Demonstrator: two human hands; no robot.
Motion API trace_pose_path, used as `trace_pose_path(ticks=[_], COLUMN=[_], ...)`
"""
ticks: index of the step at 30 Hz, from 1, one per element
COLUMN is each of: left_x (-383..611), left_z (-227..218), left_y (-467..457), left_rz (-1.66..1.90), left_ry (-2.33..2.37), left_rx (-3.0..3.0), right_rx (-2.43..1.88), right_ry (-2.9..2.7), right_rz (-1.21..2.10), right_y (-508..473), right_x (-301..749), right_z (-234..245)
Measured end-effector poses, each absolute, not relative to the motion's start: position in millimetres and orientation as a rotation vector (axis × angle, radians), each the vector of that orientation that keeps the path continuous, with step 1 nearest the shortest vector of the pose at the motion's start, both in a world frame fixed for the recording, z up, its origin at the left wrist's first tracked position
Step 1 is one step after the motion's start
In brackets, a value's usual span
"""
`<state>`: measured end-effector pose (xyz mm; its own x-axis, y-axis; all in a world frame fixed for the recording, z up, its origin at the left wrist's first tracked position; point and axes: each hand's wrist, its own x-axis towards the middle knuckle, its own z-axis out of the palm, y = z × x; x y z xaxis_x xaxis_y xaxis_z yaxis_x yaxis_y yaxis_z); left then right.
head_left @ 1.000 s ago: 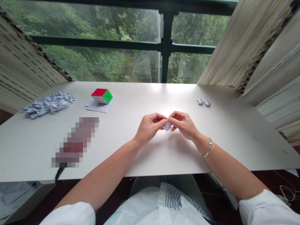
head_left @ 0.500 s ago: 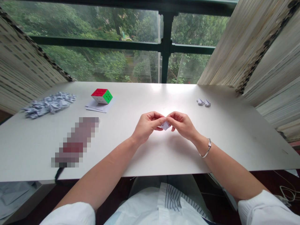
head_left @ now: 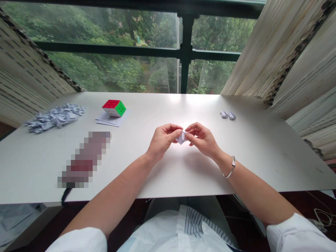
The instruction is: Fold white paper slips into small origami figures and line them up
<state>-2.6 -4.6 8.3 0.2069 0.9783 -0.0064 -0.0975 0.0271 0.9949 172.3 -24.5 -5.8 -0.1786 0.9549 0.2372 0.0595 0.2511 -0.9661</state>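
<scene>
A small piece of folded pale paper (head_left: 181, 138) sits between my two hands at the middle of the white table. My left hand (head_left: 163, 140) pinches its left side between thumb and fingers. My right hand (head_left: 201, 140) grips its right side with curled fingers. Much of the paper is hidden by my fingers. A silver bangle (head_left: 231, 167) circles my right wrist.
Farther left lie a heap of folded paper pieces (head_left: 55, 117) and a Rubik's cube (head_left: 114, 107) on white sheets (head_left: 111, 121). A pixelated object (head_left: 84, 159) lies nearer me. Several folded pieces (head_left: 228, 115) sit at the far right, before a window.
Both hands have shifted slightly left, carrying the folded paper with them. The paper has changed angle between my fingers, and my right fingers have opened a little around it.
</scene>
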Motion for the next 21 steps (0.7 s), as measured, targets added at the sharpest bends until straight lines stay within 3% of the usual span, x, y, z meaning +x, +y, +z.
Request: trace_pose_path(ticks=[11,21], left_x=[8,13], left_z=[3,6], left_y=[-9,-16], left_rz=[1.360,1.396], left_ry=[0.964,0.853], left_rx=[0.995,0.913], right_rx=[-1.211,-1.114], right_ry=[-1.452,-1.587], right_rz=[0.821,0.593], right_y=[-33,-37], right_x=[157,156], right_z=[-10,-7])
